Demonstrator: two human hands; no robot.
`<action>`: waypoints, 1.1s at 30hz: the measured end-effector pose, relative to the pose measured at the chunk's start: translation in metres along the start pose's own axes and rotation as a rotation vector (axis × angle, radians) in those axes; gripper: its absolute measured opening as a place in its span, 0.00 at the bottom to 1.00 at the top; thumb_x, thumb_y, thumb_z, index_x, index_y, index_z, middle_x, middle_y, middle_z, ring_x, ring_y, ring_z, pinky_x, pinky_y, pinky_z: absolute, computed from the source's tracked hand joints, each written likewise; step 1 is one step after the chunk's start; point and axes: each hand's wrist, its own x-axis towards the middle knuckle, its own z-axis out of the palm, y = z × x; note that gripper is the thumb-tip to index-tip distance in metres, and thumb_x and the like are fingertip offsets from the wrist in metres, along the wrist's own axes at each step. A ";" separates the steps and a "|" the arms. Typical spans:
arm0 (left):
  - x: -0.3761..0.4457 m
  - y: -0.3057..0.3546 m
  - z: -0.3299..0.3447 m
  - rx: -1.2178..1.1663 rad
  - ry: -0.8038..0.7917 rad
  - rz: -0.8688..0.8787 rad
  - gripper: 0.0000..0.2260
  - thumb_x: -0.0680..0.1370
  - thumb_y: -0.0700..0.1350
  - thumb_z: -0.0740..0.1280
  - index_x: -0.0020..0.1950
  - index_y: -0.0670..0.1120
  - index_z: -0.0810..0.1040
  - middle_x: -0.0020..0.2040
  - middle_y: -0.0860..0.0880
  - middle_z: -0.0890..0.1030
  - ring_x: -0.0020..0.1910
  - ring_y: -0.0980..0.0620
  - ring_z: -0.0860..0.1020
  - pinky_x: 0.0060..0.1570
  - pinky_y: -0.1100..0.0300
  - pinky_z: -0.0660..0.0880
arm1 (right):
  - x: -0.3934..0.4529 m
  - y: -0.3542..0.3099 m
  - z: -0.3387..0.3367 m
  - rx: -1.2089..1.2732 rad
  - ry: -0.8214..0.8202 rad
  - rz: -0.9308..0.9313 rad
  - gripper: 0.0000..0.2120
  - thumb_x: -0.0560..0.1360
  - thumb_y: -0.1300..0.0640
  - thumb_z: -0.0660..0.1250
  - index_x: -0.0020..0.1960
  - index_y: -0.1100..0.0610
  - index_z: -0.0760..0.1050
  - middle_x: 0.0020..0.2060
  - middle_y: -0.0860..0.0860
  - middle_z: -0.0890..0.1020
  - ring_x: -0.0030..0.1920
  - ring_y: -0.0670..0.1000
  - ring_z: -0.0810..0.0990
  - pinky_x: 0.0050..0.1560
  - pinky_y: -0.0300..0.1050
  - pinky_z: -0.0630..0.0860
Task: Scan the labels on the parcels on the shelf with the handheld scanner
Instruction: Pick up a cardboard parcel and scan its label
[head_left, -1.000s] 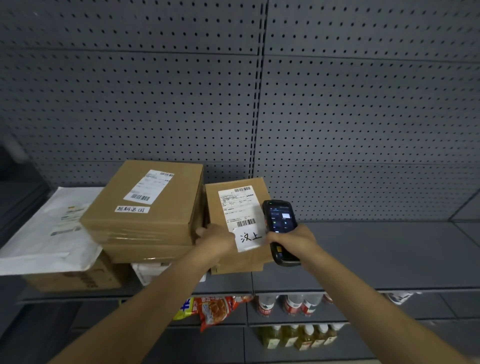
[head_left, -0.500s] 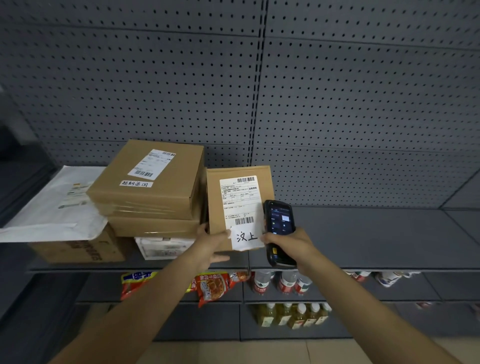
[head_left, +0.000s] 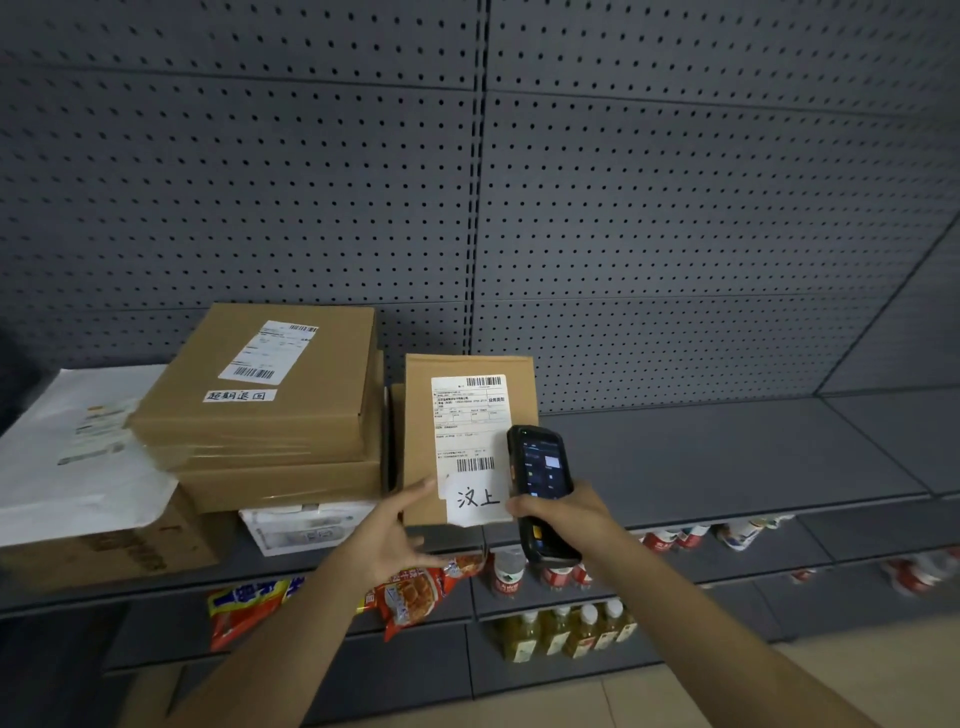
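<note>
- we count two stacked brown boxes (head_left: 270, 384), one upright parcel (head_left: 467, 415) beside them, one white mailer (head_left: 78, 457).
- the parcel shows a white label (head_left: 470, 421) with two barcodes.
- our right hand (head_left: 566, 512) grips the scanner (head_left: 543, 488); our left hand (head_left: 395, 530) is spread wide.
- the shelf (head_left: 727, 447) lies bare rightward.

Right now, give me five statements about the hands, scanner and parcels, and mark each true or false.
1. The right hand holds the handheld scanner. True.
2. The left hand grips the upright parcel. False: its fingers are spread open, just in front of the parcel's lower left corner.
3. The upright parcel's label faces the camera. True.
4. The scanner's screen is dark. False: it is lit.
5. The flat box with the label on top lies alone on the shelf. False: it tops a stack of boxes.
</note>
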 end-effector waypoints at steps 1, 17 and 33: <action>0.003 -0.001 -0.005 0.013 -0.023 0.001 0.45 0.59 0.48 0.84 0.73 0.51 0.68 0.78 0.45 0.59 0.76 0.32 0.53 0.55 0.24 0.70 | 0.001 0.002 0.000 0.000 -0.002 0.001 0.27 0.63 0.56 0.79 0.58 0.58 0.75 0.48 0.55 0.83 0.44 0.51 0.82 0.32 0.37 0.76; 0.017 0.009 -0.001 0.000 -0.030 0.177 0.54 0.49 0.46 0.87 0.72 0.48 0.68 0.65 0.43 0.78 0.64 0.36 0.75 0.54 0.40 0.79 | 0.018 -0.006 -0.013 -0.143 0.003 -0.087 0.32 0.59 0.54 0.81 0.60 0.55 0.72 0.50 0.50 0.82 0.48 0.47 0.81 0.39 0.36 0.75; -0.023 0.023 0.041 0.206 -0.065 0.410 0.63 0.49 0.53 0.86 0.78 0.59 0.56 0.66 0.47 0.78 0.63 0.47 0.78 0.49 0.51 0.81 | -0.114 -0.078 -0.036 0.710 -0.597 -0.074 0.25 0.72 0.66 0.68 0.68 0.65 0.69 0.51 0.65 0.84 0.46 0.59 0.85 0.43 0.48 0.82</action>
